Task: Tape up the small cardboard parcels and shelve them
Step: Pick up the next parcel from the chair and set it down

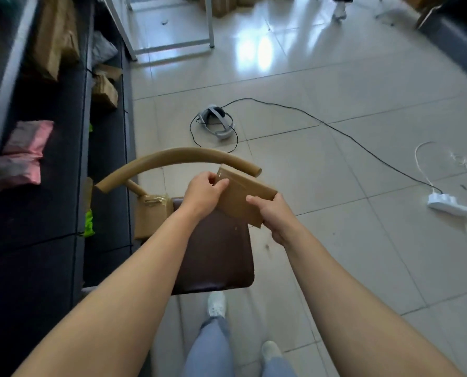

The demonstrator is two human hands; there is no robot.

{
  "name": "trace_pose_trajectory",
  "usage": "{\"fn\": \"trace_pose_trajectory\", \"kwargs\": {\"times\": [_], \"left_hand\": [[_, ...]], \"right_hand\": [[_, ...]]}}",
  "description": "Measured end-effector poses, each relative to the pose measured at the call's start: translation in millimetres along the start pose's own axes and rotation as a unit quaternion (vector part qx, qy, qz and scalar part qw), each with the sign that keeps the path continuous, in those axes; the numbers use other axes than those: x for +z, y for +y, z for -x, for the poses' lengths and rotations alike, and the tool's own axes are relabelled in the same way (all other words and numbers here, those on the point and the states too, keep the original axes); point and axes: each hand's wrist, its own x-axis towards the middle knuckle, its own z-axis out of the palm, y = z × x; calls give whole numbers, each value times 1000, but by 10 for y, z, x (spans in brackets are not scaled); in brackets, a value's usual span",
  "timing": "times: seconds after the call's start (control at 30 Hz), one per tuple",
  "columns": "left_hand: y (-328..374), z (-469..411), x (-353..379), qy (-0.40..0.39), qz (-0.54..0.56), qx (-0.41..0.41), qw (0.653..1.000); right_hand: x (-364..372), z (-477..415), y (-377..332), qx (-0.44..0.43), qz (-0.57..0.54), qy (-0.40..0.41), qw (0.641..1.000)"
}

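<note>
1 small flat cardboard parcel (240,198) is held in the air w/ both hands, over the back part of the chair seat (216,257), tilted so its far end is higher. L hand (203,191) pinches the far-left corner, thumb on top, where a bit of shiny clear tape shows. R hand (277,217) clasps the near-right edge, thumb on top and fingers curled under. 1 chair: dark brown seat, curved wooden backrest (177,160) arcing just behind the parcel, its R end partly hidden by it. 1 taped cardboard box (150,213) sits at the seat's L side, between chair and shelving (107,164); can't tell if it rests on the seat. Shelving runs along the L, dark. On it: approx 3 brown-paper parcels (55,36), 2 pink bags (22,153), 1 grey poly bag (103,47), and sth neon green (89,223) low down. On the tiled floor (335,85): 1 headset (217,122) w/ a black cable (363,144) running R to 1 white power strip (447,204), plus loose white cord (422,152) nearby. White metal frame legs (210,23) stand at the top. Below: wearer's 2 white shoes (217,303), light jeans.
</note>
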Motion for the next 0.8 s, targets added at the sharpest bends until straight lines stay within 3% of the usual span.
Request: {"fn": "trace_pose_trajectory", "kwargs": {"times": [0.4, 0.57, 0.8], "left_hand": [[888, 1451, -352, 145, 53, 78, 985], [727, 2026, -567, 196, 91, 47, 975], [173, 2858, -1027, 329, 90, -12, 940]], "right_hand": [[-472, 1369, -577, -168, 56, -55, 983], [-268, 1747, -503, -205, 95, -110, 968], [382, 2296, -218, -232, 167, -217, 933]]}}
